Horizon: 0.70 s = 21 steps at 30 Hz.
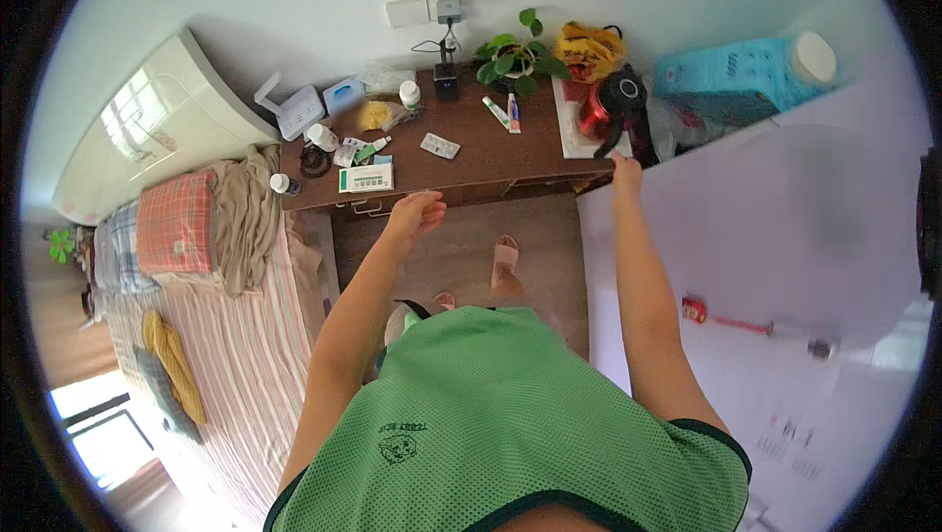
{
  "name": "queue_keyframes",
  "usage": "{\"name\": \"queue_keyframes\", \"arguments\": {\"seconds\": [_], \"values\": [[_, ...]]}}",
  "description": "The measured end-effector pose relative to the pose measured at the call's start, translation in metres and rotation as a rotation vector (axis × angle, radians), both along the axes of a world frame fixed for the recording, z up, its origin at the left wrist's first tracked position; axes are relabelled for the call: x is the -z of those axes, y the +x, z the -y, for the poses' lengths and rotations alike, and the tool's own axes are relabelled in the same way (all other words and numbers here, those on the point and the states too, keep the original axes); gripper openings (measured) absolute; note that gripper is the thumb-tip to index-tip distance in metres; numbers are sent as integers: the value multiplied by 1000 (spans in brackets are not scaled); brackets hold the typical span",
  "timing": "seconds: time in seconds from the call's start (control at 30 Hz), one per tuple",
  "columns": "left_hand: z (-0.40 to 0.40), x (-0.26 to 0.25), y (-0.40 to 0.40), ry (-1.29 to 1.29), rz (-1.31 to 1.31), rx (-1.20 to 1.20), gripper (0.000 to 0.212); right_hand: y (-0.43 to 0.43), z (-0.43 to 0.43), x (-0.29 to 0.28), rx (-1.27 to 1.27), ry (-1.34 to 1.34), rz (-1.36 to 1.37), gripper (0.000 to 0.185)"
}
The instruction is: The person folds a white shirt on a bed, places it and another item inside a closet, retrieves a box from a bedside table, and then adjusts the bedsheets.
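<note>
My right hand [626, 173] is at the right end of the dark wooden desk [478, 156], by the black handle of a red electric kettle [595, 114]; whether its fingers grip the handle is hard to tell. The kettle stands on a pale tray or mat. In front of the desk's edge, my left hand [419, 219] hangs with fingers loosely bent, holding nothing. Nearest to it lies a white and green medicine box [366, 178]. A blister pack [440, 145] and two small tubes [497, 112] lie farther in on the desk.
White bottles [322, 137], a beaded bracelet [315, 162] and a white router [300, 111] occupy the desk's left part. A potted plant [519, 61] and a yellow bag [589, 53] stand at the back. A bed [243, 340] is at left; a pale panel [706, 237] rises at right.
</note>
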<state>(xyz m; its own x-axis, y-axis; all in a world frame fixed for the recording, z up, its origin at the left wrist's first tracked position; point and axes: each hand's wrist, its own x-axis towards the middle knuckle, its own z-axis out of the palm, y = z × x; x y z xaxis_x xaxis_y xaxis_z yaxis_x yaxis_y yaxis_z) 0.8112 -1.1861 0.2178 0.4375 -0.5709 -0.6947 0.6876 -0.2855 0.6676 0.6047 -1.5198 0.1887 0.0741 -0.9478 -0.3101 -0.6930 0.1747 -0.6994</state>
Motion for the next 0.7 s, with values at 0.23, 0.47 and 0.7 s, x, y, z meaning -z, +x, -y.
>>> {"name": "queue_keyframes", "arguments": {"seconds": [0.23,0.47,0.7], "values": [[51,0,6,77,27,-88,24,45,58,18,-83,-32,230,44],[85,19,-1,68,-33,-145,23,48,88,42,45,198,532,21],[91,21,8,150,-25,-152,23,24,113,55,25,58,393,15]]}}
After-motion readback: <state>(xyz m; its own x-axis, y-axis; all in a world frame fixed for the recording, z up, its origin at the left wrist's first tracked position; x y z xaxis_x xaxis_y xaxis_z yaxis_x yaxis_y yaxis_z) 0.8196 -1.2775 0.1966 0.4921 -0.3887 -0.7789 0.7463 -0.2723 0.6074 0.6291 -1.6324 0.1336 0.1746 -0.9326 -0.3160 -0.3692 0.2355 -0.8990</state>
